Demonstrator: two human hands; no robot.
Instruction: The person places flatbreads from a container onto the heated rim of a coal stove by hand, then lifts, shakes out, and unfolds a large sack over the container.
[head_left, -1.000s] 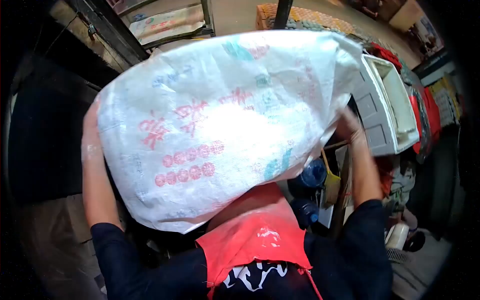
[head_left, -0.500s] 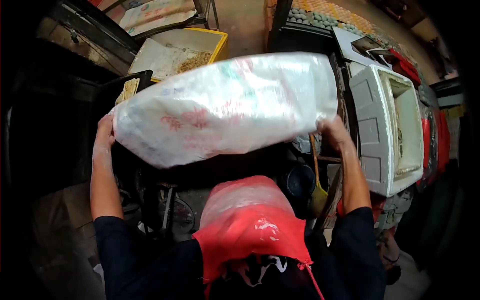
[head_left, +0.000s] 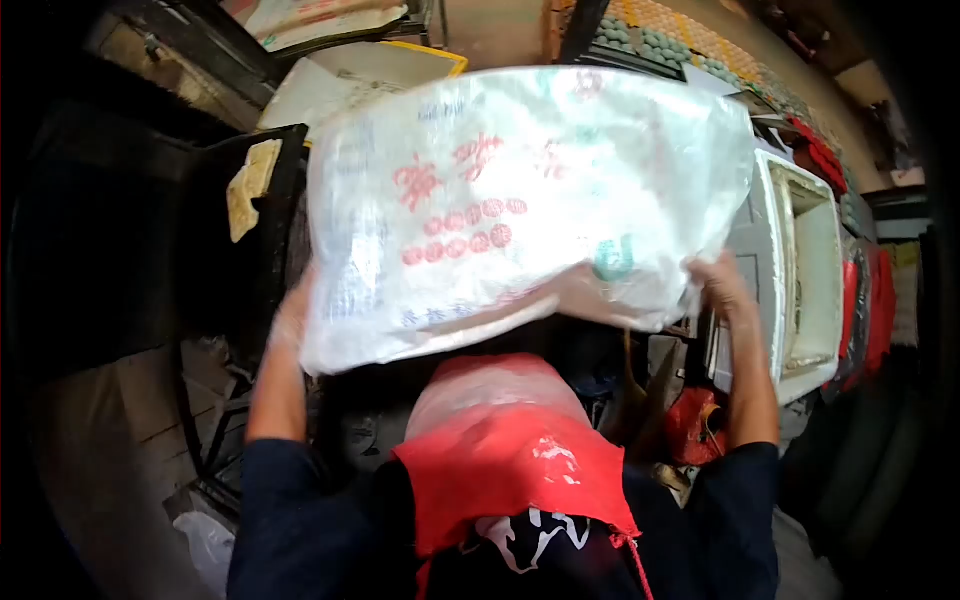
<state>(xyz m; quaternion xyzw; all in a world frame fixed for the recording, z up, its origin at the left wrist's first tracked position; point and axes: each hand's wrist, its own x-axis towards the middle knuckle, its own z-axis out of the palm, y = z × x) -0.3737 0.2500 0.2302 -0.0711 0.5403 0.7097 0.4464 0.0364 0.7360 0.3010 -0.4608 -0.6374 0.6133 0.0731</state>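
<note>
A large white woven sack [head_left: 470, 190] with red, blue and green printing is held up in front of me, spread wide between both hands. My right hand [head_left: 722, 283] is closed on its lower right edge, where the material bunches up. At the left edge of the sack is my left hand [head_left: 303, 290], smeared by motion and partly covered by the sack; its fingers are hidden, but the sack's side hangs from it. The sack tilts slightly, with its lower edge folded and loose above my red apron [head_left: 510, 450].
A white foam box [head_left: 815, 270] stands at the right. Behind the sack is a white bin with a yellow rim [head_left: 430, 55]. Rows of eggs [head_left: 660, 45] lie at the upper right. A yellowish piece [head_left: 252, 185] lies on a dark surface at left. A red bag [head_left: 697, 425] sits low at right.
Both hands have moved to the right with the sack. The sack now faces me more fully, showing more of its printing, and it covers more of the yellow-rimmed bin.
</note>
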